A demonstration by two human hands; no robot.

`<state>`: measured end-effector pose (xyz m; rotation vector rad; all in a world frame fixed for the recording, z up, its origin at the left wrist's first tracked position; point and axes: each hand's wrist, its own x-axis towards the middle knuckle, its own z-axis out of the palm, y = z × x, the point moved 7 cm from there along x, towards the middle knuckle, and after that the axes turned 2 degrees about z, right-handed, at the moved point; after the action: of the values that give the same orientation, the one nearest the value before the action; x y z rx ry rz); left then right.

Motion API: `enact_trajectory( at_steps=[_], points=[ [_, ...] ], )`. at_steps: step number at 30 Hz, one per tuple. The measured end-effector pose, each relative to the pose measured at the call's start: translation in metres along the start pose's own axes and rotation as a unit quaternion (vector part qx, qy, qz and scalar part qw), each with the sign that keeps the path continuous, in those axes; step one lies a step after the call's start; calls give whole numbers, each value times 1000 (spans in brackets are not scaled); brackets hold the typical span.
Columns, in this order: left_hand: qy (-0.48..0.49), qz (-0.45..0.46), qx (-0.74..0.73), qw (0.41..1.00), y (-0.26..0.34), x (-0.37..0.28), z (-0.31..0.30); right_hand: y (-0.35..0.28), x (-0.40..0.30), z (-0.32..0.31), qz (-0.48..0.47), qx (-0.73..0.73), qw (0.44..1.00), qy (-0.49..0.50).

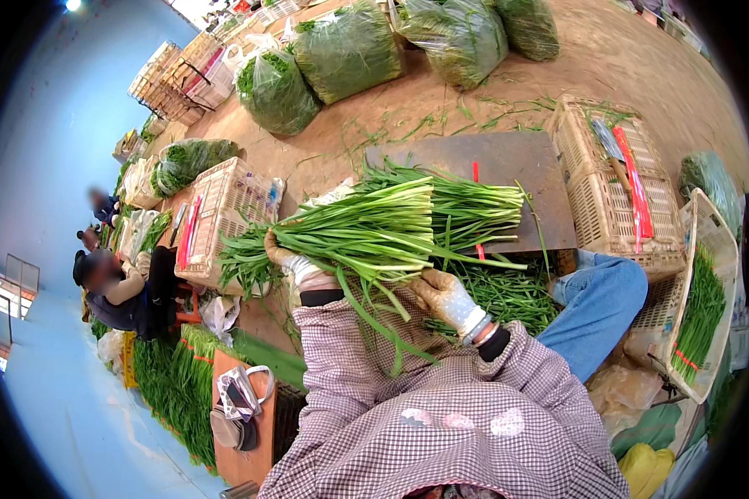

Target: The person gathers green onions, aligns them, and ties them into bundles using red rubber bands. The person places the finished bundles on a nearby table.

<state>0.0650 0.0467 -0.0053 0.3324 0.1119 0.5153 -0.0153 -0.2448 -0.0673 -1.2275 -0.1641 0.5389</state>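
Note:
My left hand [290,261], in a stained work glove, grips a loose bunch of garlic chives [362,231] near its leafy end. The pale cut ends fan out to the right. My right hand [450,300], gloved too, is at the lower stem ends with its fingers bent; whether it pinches a stalk is not clear. Behind the held bunch, a second pile of chives [480,209] lies on a dark metal-looking board [537,168]. A red tie strip [475,171] runs beneath that pile. Loose green leaves [505,293] are heaped below the board, by my bent leg.
Right of the board, stacked plastic crates [599,206] carry a knife [611,150] and red strips [633,181]. A tilted crate [693,249] holds tied chives. Filled plastic bags [349,56] stand ahead. On the left are another crate [215,212], a seated person [122,293] and a stool [237,455].

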Motion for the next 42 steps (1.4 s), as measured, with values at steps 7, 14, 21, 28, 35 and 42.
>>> enact_trajectory(
  at_steps=[7,14,21,28,35,42],
  points=[
    [58,32,54,996,9,0,-33,-26,-47,-11,-132,-354,923,74],
    [133,70,67,986,24,-2,-47,25,-93,-72,0,-741,672,-4],
    [155,103,86,979,32,-6,-48,-82,-21,41,-266,-646,702,141],
    [148,97,85,981,58,-16,-52,-70,-35,26,-300,-628,710,107],
    [171,104,70,977,51,-30,-51,2,-72,-37,21,-777,625,-76],
    [183,128,86,971,60,-2,-90,-69,-2,69,-308,-718,616,100]
  ],
)
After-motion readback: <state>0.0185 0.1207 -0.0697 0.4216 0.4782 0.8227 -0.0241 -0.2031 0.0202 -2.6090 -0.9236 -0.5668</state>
